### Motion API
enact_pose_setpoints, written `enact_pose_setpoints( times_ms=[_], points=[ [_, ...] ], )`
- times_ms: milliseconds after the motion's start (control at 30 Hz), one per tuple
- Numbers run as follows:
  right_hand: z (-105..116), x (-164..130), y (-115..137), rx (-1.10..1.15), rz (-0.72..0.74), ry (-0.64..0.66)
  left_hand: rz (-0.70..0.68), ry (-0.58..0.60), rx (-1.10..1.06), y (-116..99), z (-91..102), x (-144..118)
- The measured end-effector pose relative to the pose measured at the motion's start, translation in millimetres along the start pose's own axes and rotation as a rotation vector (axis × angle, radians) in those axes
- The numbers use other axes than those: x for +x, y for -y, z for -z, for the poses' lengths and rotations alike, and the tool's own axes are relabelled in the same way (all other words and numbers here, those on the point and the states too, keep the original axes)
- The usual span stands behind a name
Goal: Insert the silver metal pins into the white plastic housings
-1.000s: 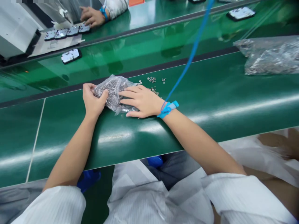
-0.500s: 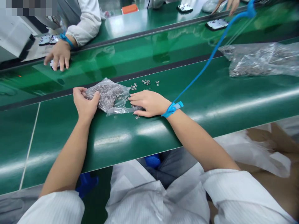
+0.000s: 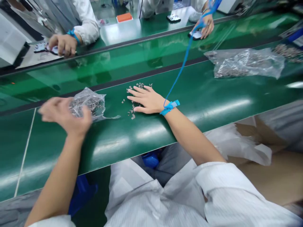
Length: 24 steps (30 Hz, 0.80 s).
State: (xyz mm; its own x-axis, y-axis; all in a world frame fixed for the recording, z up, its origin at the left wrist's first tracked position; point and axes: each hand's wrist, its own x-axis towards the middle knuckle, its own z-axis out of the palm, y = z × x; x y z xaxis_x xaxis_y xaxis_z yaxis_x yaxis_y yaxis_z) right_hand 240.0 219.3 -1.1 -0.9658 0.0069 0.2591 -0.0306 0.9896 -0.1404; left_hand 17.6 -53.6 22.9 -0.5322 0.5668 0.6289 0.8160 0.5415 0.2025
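The step in hand looks like spreading loose small metal parts (image 3: 133,116) across the green worktop (image 3: 189,94) with the palm. The right hand (image 3: 149,101) lies palm down on them, fingers fanned and gripping nothing; more show from eight o'clock round to twelve, just past its thumb and fingertips. At nine o'clock from it, apart, sits a clear plastic bag (image 3: 91,102) with more of the same inside, a flap of film trailing toward four o'clock. The left hand (image 3: 67,116) overlaps this bag's nine o'clock side, thumb spread from curved fingers, but it is blurred and I cannot tell whether it grips the film. As I judge it, the next move calls for a light, flat right palm, so that nothing skids away, and for slack in the cord (image 3: 179,75), which leaves the blue wrist strap (image 3: 169,107) toward one o'clock. A second bag (image 3: 234,67) lies well apart, between two and three o'clock.
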Motion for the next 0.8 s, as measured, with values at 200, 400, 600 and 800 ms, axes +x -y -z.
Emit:
enact_pose_setpoints(
  times_ms=[200,400,600,800],
  points=[
    [-5.6,-4.7,0.7,-0.080,-0.094,0.051,-0.462,0.504,-0.082,-128.7,-30.8,-32.9],
    [0.5,-8.5,-5.1,-0.144,-0.151,0.047,-0.351,0.612,0.053,-130.2,-48.4,-15.2],
    [9.4,-9.0,2.8,-0.073,-0.142,-0.026,-0.386,0.506,-0.179,-101.3,-36.7,-9.8],
    [6.3,-9.1,7.3,-0.081,-0.040,0.048,-0.449,0.470,-0.223,-82.4,-35.7,-13.8]
  ],
)
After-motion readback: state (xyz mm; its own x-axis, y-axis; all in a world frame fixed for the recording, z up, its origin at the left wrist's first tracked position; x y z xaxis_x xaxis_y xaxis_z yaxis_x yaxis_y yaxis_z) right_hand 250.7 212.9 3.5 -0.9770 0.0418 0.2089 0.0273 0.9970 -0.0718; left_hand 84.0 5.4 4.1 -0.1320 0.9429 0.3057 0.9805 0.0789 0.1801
